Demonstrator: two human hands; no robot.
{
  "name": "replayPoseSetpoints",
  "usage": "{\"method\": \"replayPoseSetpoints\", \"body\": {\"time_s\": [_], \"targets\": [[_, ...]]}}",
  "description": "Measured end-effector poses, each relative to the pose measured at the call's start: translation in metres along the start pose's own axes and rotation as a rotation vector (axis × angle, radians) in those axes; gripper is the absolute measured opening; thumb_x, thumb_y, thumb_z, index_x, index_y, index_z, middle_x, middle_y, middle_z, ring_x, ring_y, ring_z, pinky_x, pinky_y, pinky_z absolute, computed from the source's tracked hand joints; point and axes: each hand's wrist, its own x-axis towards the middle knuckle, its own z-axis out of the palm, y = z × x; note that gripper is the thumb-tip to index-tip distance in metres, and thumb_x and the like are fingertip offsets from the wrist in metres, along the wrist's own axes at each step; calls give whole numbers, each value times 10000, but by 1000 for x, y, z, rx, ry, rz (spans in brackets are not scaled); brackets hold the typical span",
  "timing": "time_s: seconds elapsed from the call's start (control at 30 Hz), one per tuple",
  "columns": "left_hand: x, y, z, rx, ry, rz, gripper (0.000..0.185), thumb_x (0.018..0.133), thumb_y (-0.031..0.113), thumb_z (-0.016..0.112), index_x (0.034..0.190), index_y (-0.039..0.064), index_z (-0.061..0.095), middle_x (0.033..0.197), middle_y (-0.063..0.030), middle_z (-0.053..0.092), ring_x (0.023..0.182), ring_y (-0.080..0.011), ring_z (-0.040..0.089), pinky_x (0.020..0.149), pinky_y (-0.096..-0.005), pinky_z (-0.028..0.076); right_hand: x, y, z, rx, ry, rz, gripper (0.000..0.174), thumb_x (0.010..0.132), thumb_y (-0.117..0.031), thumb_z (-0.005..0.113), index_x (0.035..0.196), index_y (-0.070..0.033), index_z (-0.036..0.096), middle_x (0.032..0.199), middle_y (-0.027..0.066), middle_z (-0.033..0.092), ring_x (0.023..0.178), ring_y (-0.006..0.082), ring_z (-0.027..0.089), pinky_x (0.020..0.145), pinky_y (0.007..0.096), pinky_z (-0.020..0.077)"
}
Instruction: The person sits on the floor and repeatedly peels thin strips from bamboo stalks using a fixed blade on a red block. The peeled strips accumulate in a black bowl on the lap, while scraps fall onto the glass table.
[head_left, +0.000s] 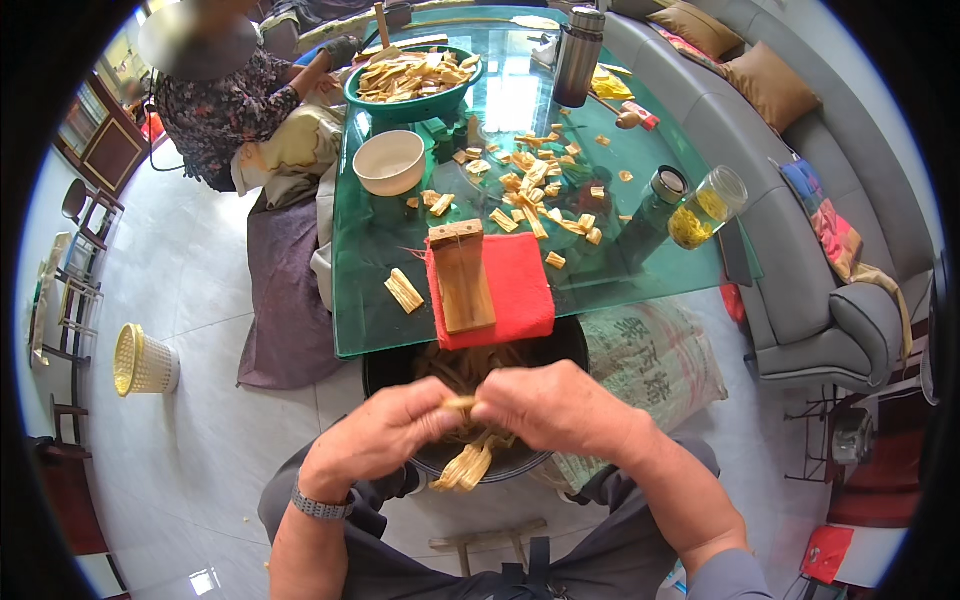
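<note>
My left hand and my right hand meet above a round black tub. Between their fingertips they grip a pale yellow dried fibrous strip. A wider, ribbed dried piece shows just below, over the tub's near rim; whether it joins the gripped strip I cannot tell. More dried strips lie in the tub, partly hidden by my hands. Beyond it, a wooden block with an upright end rests on a folded red cloth at the glass table's edge. One dried piece lies left of the cloth.
Many cut pieces are scattered over the green glass table. A white bowl, a heaped green basin, a steel flask and a glass jar stand there. Another person sits at left. A woven sack lies right of the tub.
</note>
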Motion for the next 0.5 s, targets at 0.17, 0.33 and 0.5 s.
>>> {"method": "replayPoseSetpoints", "body": {"time_s": [0.17,0.33,0.5], "targets": [[29,-7,-11,217,236,217,186,1076,166,587,1173,25,657,940,-6,523,849,-120,521,779,-257,463,18,28,-9,-189,205,26,178,920,-88,729,1085,-52,673,888,119,662,793,327,695,669,409,577],[62,-11,-20,366,486,330,182,982,44,661,1161,13,663,1007,-78,543,954,-212,554,878,-311,472,35,46,-13,-351,352,10,190,906,-60,677,1095,-33,676,867,121,646,791,314,692,669,416,585],[80,-4,-16,417,689,352,136,934,35,709,1067,5,708,969,-79,537,919,-213,554,836,-325,488,46,57,-13,-428,425,28,220,895,-35,663,1114,-34,687,880,127,669,813,302,701,687,400,595]]}}
